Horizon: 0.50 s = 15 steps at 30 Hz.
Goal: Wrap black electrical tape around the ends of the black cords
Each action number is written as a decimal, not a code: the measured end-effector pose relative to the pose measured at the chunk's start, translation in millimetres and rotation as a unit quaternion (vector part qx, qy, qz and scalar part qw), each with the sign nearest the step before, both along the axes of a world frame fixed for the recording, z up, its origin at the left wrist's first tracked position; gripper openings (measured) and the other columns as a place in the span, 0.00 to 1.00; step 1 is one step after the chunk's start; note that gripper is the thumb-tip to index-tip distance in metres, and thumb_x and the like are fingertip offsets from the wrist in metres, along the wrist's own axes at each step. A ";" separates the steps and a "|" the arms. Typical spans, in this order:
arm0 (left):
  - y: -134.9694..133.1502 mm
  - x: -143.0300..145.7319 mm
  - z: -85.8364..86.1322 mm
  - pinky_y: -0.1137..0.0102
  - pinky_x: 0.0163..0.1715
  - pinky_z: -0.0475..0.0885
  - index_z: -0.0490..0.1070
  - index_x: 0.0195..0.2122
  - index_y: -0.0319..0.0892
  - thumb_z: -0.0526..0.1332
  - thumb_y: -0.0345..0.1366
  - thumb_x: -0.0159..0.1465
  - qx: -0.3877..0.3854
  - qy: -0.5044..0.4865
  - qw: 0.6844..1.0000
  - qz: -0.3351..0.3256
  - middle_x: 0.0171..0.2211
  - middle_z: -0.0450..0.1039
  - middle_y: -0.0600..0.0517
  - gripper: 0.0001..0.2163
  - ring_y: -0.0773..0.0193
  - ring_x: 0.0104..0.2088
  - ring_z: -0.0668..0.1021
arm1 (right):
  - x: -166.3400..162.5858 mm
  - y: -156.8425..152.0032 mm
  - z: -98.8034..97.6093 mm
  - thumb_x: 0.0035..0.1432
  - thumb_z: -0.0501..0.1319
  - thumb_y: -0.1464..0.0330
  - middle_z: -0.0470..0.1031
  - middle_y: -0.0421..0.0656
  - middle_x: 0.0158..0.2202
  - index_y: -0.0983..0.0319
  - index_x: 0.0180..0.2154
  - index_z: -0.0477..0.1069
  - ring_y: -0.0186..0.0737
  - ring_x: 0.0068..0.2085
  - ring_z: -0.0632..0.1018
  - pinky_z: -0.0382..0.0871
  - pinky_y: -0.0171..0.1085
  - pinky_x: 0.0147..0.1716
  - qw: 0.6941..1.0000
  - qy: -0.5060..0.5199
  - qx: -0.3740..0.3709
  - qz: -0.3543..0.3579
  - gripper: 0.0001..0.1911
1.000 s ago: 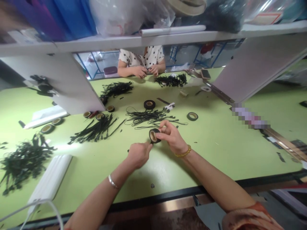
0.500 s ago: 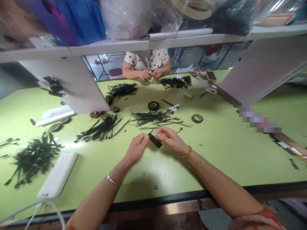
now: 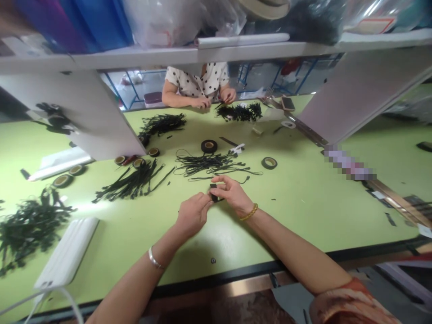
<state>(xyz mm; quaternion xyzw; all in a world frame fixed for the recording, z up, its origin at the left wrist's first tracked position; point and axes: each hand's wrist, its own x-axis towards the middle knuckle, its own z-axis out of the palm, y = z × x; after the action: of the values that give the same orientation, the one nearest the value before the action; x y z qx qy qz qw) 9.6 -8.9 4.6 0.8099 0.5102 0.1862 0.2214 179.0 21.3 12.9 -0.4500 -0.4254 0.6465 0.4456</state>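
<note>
Since half a second ago, the roll of black tape (image 3: 213, 192) has turned so its dark outer band stands nearly upright, and our left hand (image 3: 193, 212) has curled in toward it. Across the green table (image 3: 303, 225), the co-worker's hands have parted; one (image 3: 228, 95) now lifts a dark strand beside a heap of black pieces (image 3: 239, 112).

Our right hand (image 3: 232, 193), wearing a yellow beaded bracelet (image 3: 250, 211), grips the roll between thumb and fingers, just above the table before us. Our left hand, with a silver bangle (image 3: 154, 258) at the wrist, is closed, its fingertips close against the roll's lower side; we cannot tell whether it pinches anything.

Just beyond our hands lies a loose bundle of black looped cords (image 3: 205, 164). Behind it, another tape roll (image 3: 209, 146) lies flat, and a third roll (image 3: 269, 163) lies to the right. To our left we see a sheaf of black straps (image 3: 130, 182).
</note>
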 end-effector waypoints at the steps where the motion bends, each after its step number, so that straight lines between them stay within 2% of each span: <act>1: -0.1 0.7 -0.7 0.71 0.33 0.63 0.70 0.35 0.43 0.48 0.37 0.69 0.001 0.025 1.000 0.003 0.32 0.72 0.49 0.13 0.63 0.33 0.73 | -1.1 -1.1 0.1 0.39 0.75 0.63 0.75 0.34 0.22 0.61 0.39 0.67 0.35 0.27 0.76 0.68 0.38 0.34 1.000 0.004 0.000 -0.011 0.26; 5: -0.4 5.1 1.8 0.70 0.29 0.58 0.70 0.35 0.42 0.49 0.37 0.69 -0.011 0.086 0.996 0.004 0.31 0.74 0.47 0.12 0.60 0.32 0.73 | -3.2 -6.3 5.6 0.40 0.75 0.62 0.75 0.34 0.21 0.60 0.39 0.62 0.35 0.25 0.76 0.69 0.38 0.33 0.998 0.041 0.023 -0.036 0.28; 9: -1.3 6.9 7.9 0.69 0.29 0.56 0.69 0.36 0.43 0.48 0.36 0.69 -0.032 0.076 0.996 0.038 0.31 0.74 0.47 0.11 0.59 0.30 0.73 | -2.7 -12.5 13.2 0.43 0.74 0.61 0.72 0.32 0.20 0.58 0.37 0.60 0.36 0.25 0.77 0.72 0.40 0.34 0.995 0.053 0.077 -0.039 0.26; 12: -1.1 4.9 6.3 0.70 0.29 0.57 0.66 0.30 0.43 0.49 0.37 0.68 -0.056 -0.006 0.995 0.084 0.25 0.70 0.51 0.12 0.63 0.25 0.70 | -3.4 -17.7 13.5 0.46 0.73 0.61 0.71 0.33 0.21 0.58 0.34 0.60 0.36 0.26 0.76 0.72 0.39 0.32 0.990 0.053 0.122 -0.057 0.22; 15: 1.3 3.2 -2.0 0.71 0.28 0.57 0.63 0.26 0.43 0.50 0.40 0.68 -0.085 -0.151 0.974 0.144 0.21 0.65 0.54 0.14 0.65 0.23 0.66 | -6.0 -23.2 9.0 0.49 0.70 0.61 0.70 0.34 0.23 0.58 0.31 0.60 0.34 0.25 0.73 0.69 0.38 0.29 0.982 0.035 0.174 -0.069 0.19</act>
<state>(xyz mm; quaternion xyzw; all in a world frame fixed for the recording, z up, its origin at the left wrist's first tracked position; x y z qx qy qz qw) 12.8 -7.5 2.6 0.6687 0.5964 0.2919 0.3346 172.9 -1.9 22.0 -0.3714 -0.4835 0.5452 0.5754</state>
